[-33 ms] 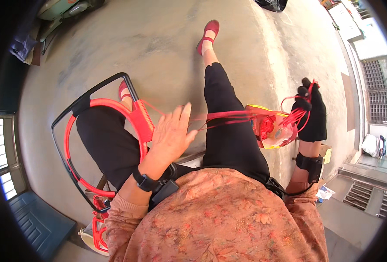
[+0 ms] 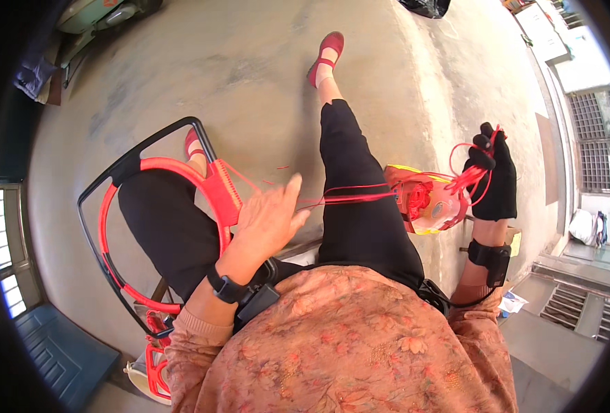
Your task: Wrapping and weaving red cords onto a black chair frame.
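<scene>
A black frame (image 2: pixel 87 180) with an inner ring wrapped in red cord (image 2: pixel 102 230) rests around my left thigh. A dense red woven section (image 2: pixel 225 199) covers its right side. My bare left hand (image 2: pixel 264 219) is against this section, fingers stretched out and thumb apart; its palm side is hidden. From the woven section, thin red cord (image 2: pixel 360 196) runs past my left fingers and over to the right. My right hand (image 2: pixel 489 168), in a black glove, is closed on a loose bundle of that red cord, with loops hanging from its fingers.
An open red and yellow bag (image 2: pixel 437 212) holding red cord stands beside my right leg. At lower left are a blue panelled piece (image 2: pixel 64 358) and red-wrapped parts (image 2: pixel 156 372). A black plastic bag (image 2: pixel 425 7) lies far ahead on the concrete floor (image 2: pixel 250 62).
The strands between my hands have shifted and look less bunched. My right hand has moved very slightly right; my left hand stays at the woven section.
</scene>
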The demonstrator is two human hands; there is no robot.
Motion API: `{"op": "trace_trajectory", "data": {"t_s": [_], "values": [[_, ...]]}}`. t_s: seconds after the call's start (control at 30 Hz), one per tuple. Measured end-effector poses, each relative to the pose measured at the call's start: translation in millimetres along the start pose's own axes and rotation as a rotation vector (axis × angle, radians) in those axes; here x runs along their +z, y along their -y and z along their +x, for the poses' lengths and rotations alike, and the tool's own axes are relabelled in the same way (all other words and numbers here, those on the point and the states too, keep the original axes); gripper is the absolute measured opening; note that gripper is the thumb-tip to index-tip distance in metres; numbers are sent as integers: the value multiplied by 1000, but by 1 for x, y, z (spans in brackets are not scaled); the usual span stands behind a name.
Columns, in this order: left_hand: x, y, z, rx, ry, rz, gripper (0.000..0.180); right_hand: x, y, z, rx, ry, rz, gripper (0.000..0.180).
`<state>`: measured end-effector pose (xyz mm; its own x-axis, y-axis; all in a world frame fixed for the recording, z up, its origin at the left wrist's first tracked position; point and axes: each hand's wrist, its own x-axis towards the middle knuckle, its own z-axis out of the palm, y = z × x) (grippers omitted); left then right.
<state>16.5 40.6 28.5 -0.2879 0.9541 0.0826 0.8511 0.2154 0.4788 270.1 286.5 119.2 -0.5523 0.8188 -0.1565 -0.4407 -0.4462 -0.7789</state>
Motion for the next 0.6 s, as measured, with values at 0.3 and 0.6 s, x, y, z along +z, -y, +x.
{"op": "trace_trajectory", "data": {"t_s": [0.3, 0.6], "values": [[-39, 42, -24, -385, 20, -1279, 28, -98, -23, 68, -69, -490, 174, 32], [-69, 101, -37, -68, -410, -2413, 29, -133, -17, 88, -44, -606, 108, 37]]}}
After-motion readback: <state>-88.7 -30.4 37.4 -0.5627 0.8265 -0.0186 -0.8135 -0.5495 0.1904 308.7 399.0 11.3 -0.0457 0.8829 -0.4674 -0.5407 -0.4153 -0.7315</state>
